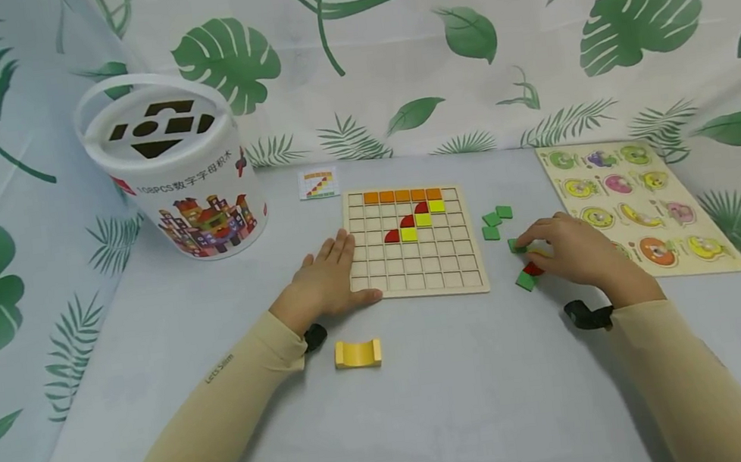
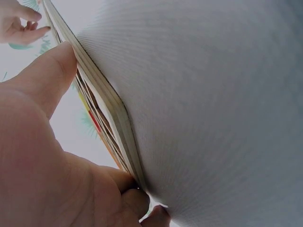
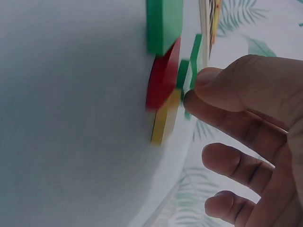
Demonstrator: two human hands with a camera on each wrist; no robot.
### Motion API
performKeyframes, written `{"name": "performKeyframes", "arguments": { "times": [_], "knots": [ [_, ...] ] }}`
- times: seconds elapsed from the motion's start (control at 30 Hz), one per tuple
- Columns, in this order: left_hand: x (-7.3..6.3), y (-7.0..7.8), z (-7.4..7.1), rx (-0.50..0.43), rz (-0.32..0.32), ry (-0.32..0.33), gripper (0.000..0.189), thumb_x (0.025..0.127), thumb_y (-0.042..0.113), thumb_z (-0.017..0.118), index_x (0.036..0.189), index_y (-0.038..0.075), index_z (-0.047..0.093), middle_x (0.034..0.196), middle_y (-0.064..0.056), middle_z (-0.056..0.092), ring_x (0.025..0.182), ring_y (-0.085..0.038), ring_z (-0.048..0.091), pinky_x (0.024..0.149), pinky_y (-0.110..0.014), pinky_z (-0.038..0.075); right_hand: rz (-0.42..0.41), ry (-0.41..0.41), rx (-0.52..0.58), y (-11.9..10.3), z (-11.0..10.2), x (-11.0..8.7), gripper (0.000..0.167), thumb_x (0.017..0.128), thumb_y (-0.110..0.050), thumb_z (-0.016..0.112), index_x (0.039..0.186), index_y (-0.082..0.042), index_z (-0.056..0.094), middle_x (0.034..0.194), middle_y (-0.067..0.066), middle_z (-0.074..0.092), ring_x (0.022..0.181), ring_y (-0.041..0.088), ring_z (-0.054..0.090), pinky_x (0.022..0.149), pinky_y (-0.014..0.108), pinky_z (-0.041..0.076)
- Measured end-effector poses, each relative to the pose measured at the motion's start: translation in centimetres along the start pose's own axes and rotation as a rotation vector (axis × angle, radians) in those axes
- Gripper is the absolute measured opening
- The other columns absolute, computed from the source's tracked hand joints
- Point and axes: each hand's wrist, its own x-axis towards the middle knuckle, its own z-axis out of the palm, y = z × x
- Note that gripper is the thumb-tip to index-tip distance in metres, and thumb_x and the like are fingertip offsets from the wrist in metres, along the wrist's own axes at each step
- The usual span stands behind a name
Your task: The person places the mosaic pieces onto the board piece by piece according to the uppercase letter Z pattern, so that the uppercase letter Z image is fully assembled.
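A wooden grid board lies on the table, with a row of orange square tiles and a diagonal of red quarter-round tiles beside yellow square tiles. My left hand rests along the board's left edge, fingers straight, its thumb at the near left corner. Right of the board, my right hand reaches over loose tiles, index fingertip right at a green tile, thumb close by. Under it lie a red tile, a yellow tile and another green tile.
More green tiles lie beyond the right hand. A fruit puzzle board is at the right. A small pattern card lies behind the grid board, a white block bucket at back left, a yellow arched block in front.
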Motion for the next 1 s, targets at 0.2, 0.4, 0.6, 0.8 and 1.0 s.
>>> {"name": "performKeyframes", "arguments": {
  "times": [0.2, 0.4, 0.6, 0.8, 1.0],
  "knots": [
    [0.1, -0.2, 0.1, -0.003, 0.012, 0.010, 0.113, 0.096, 0.073, 0.053, 0.167, 0.008, -0.005, 0.177, -0.009, -0.010, 0.165, -0.031, 0.001, 0.133, -0.056, 0.014, 0.034, -0.027, -0.007, 1.0, 0.2, -0.7, 0.026, 0.089, -0.004, 0.074, 0.115, -0.005, 0.079, 0.122, 0.020, 0.075, 0.113, 0.038, 0.062, 0.096, 0.058, 0.053],
    [0.2, -0.2, 0.2, -0.009, 0.015, 0.013, 0.113, 0.096, 0.073, 0.054, 0.167, 0.008, -0.004, 0.177, -0.009, -0.010, 0.165, -0.031, 0.001, 0.133, -0.056, 0.013, 0.048, -0.020, -0.018, 1.5, 0.4, -1.0, 0.031, 0.087, -0.004, 0.077, 0.118, -0.005, 0.077, 0.123, 0.020, 0.074, 0.115, 0.039, 0.063, 0.098, 0.060, 0.053],
    [0.1, -0.2, 0.1, -0.010, 0.014, 0.010, 0.112, 0.096, 0.073, 0.054, 0.167, 0.008, -0.004, 0.177, -0.009, -0.010, 0.165, -0.031, 0.000, 0.133, -0.056, 0.013, 0.070, -0.031, -0.025, 1.7, 0.2, -1.1, 0.032, 0.087, -0.009, 0.079, 0.119, -0.004, 0.077, 0.119, 0.020, 0.074, 0.111, 0.039, 0.062, 0.095, 0.061, 0.053],
    [0.0, -0.1, 0.0, -0.021, 0.009, 0.003, 0.112, 0.096, 0.072, 0.054, 0.167, 0.008, -0.005, 0.176, -0.008, -0.011, 0.165, -0.031, -0.001, 0.133, -0.056, 0.012, 0.036, 0.001, 0.017, 1.1, -0.1, -0.8, 0.030, 0.085, -0.008, 0.080, 0.114, -0.001, 0.077, 0.110, 0.018, 0.076, 0.105, 0.036, 0.060, 0.094, 0.058, 0.052],
    [0.0, -0.1, -0.1, -0.019, 0.010, -0.001, 0.112, 0.096, 0.072, 0.054, 0.167, 0.009, -0.006, 0.176, -0.008, -0.012, 0.165, -0.031, -0.001, 0.133, -0.055, 0.011, -0.021, 0.017, 0.032, -0.8, 0.2, 0.5, 0.029, 0.084, -0.012, 0.082, 0.111, -0.005, 0.077, 0.103, 0.008, 0.076, 0.102, 0.028, 0.057, 0.088, 0.048, 0.051]
  ]
}}
